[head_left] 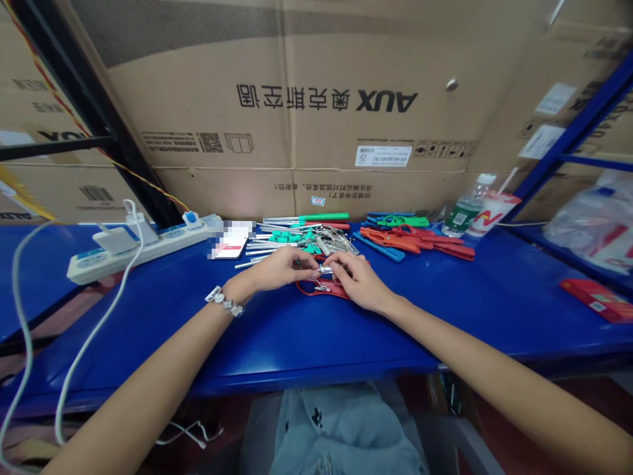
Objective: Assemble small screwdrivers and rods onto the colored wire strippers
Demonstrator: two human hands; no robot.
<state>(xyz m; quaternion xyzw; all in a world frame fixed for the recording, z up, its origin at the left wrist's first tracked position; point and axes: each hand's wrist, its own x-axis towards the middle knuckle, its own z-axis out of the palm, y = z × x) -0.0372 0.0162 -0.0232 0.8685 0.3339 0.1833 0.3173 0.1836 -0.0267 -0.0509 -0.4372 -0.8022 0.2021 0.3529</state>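
Observation:
Both hands meet over the blue table. A small silvery metal piece (325, 269) is pinched between their fingertips, its exact kind too small to make out. My left hand (279, 269), with a metal bracelet (225, 301) on its wrist, grips the left end. The fingers of my right hand (364, 284) close on the other end. Just below them lies a red plastic part (329, 288) with a looped end, partly covered by my right hand. Behind the fingers is a pile of metal rods with green plastic pieces (297, 237), beside flat silvery metal parts (339, 241).
Orange-red plastic parts (420, 241), a green one (400, 221) and a blue one (380, 249) lie behind right. Farther right stand a bottle (462, 214) and a cup (493, 214). A power strip (93, 264) and phone (231, 241) are left. Cardboard boxes (321, 46) form the back.

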